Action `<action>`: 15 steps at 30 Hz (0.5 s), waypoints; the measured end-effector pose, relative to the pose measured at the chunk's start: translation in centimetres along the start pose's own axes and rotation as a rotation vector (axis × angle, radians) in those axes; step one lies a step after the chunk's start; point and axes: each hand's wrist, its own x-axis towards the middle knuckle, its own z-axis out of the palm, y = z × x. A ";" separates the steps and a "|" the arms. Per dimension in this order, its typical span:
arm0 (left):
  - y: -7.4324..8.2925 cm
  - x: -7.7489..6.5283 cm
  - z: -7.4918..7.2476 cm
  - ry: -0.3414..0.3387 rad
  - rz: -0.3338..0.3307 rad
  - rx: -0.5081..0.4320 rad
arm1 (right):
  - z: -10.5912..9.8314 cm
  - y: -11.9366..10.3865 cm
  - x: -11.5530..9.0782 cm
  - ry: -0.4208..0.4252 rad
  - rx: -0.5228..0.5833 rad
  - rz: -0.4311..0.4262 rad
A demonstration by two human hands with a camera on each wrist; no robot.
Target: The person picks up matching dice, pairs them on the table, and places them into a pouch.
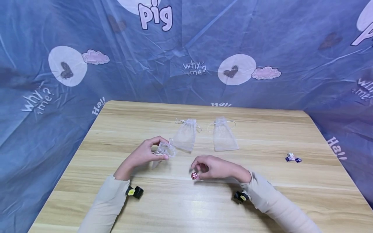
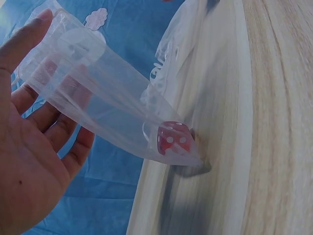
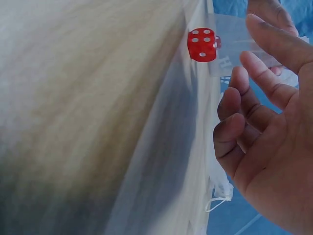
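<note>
My left hand (image 1: 145, 151) holds a sheer white drawstring pouch (image 2: 112, 93) by its gathered mouth, thumb on one side and fingers on the other. Through the fabric, a red die (image 2: 174, 137) with white pips shows in the pouch's lower corner. Another red die (image 1: 194, 175) lies on the table just off the thumb tip of my right hand (image 1: 217, 167). In the right wrist view a small gap separates this die (image 3: 202, 45) from the loosely bent fingers (image 3: 269, 85), and nothing is in their grasp.
Two more sheer pouches, a left one (image 1: 186, 135) and a right one (image 1: 225, 137), lie flat toward the back of the wooden table (image 1: 186, 207). A small cluster of white and dark blue dice (image 1: 292, 158) sits at the right. A printed blue cloth (image 1: 163, 77) hangs behind.
</note>
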 end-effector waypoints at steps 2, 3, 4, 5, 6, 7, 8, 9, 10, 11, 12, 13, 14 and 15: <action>0.0 0.0 0.0 0.001 0.003 0.002 | 0.1 0.1 0.0 0.000 -0.002 0.009; 0.0 0.0 0.0 0.001 0.004 0.002 | 0.2 0.2 -0.1 -0.001 -0.002 0.013; 0.0 0.0 0.0 0.001 0.003 0.003 | 0.2 0.3 -0.1 -0.001 -0.004 0.017; -0.1 0.0 0.0 0.001 0.004 0.001 | 0.3 0.3 -0.1 0.000 -0.008 0.025; -0.1 0.0 0.0 0.001 0.003 0.000 | 0.4 0.4 -0.1 0.001 -0.014 0.027; -0.1 0.0 0.0 0.001 0.001 -0.003 | 0.4 0.5 0.0 0.002 -0.023 0.027; -0.1 0.0 0.0 0.001 0.001 -0.003 | 0.5 0.6 0.0 0.004 -0.037 0.028; -0.1 0.0 -0.1 0.002 0.000 -0.003 | 0.5 0.7 0.0 0.008 -0.055 0.027; -0.1 0.0 -0.1 0.001 0.000 -0.004 | 0.6 0.8 0.0 0.013 -0.076 0.023; -0.1 0.0 -0.1 0.001 -0.001 -0.003 | 0.6 0.9 0.1 0.017 -0.094 0.020; -0.1 -0.1 -0.1 0.000 -0.001 -0.001 | 0.6 0.9 0.1 0.020 -0.110 0.017; -0.1 -0.1 -0.1 -0.001 -0.002 -0.001 | 0.7 0.9 0.2 0.021 -0.127 0.016; -0.1 -0.1 -0.1 -0.002 -0.003 -0.002 | 0.7 1.0 0.2 0.022 -0.144 0.018; -0.1 0.0 -0.1 -0.004 -0.002 -0.003 | 0.7 0.9 0.3 0.020 -0.155 0.021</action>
